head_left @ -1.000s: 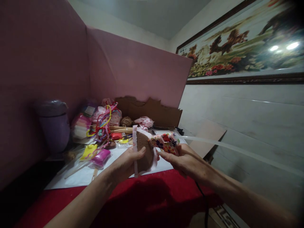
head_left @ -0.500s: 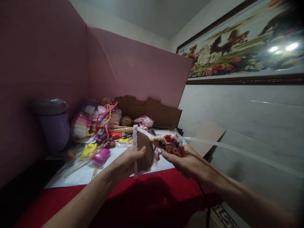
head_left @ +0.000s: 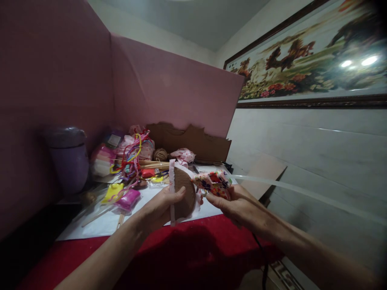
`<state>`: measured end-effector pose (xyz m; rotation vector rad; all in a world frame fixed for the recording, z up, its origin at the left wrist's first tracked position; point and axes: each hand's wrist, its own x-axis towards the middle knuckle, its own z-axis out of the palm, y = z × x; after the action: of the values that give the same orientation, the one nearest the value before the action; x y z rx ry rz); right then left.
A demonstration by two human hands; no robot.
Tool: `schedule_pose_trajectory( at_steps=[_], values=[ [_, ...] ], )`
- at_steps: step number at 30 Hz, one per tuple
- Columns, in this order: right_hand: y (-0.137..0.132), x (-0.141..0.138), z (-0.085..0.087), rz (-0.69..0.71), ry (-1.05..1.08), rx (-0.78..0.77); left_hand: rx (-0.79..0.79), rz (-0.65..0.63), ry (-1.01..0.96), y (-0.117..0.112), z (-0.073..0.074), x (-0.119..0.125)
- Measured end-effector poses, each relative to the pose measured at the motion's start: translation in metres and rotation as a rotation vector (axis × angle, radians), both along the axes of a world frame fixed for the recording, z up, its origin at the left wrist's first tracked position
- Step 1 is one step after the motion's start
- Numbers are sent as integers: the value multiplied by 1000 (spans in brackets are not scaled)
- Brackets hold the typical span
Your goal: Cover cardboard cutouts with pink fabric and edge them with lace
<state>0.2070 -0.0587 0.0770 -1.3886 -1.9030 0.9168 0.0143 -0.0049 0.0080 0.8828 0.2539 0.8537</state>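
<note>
Between the thumb and fingers of my left hand (head_left: 169, 201) is a half-round piece of cardboard (head_left: 184, 193), its straight edge wrapped in pale cloth and more light cloth showing behind its curve. My right hand (head_left: 236, 203) grips a flower-patterned hot glue gun (head_left: 213, 183) from below. Its nozzle points left, at or very close to the cardboard's curved edge; whether it touches, I cannot tell. A long translucent glue stick (head_left: 290, 188) runs out of the gun's back to the right, and a dark cord (head_left: 262, 253) hangs below.
On the white sheet (head_left: 93, 225) lie a yellow packet (head_left: 113, 192), a magenta packet (head_left: 129, 199), tangled pipe cleaners (head_left: 136, 155), wooden sticks (head_left: 154, 164) and a twine ball (head_left: 160, 154). A lidded purple cup (head_left: 69, 165) stands left. Torn cardboard (head_left: 193, 143) leans behind; red cloth (head_left: 181, 249) covers the front.
Both hands keep nearly the same pose, with the glue gun still at the cardboard's curved edge. Only a very slight shift of the view and of the gun shows.
</note>
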Motion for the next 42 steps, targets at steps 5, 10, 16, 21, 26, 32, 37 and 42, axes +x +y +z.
schedule_pose_trajectory(
  at_steps=[5,10,16,21,26,32,37,42],
  values=[
    [0,1,-2,20,9,55,21,6,6,1,-2,0],
    [6,-3,0,33,9,62,105,-35,36,2,-5,0],
    [7,-1,-5,54,49,102,107,-11,48,5,-8,-1],
    [4,2,-8,78,116,140,73,23,50,6,-7,0],
    [8,-1,-6,57,117,159,95,-17,83,4,-6,-1],
    [8,-1,-7,24,116,163,61,-15,38,5,-6,-2],
    [5,5,-10,13,144,149,17,15,9,4,-4,-2],
    [5,4,-10,-38,69,90,-3,9,13,2,-1,-2]
  ],
)
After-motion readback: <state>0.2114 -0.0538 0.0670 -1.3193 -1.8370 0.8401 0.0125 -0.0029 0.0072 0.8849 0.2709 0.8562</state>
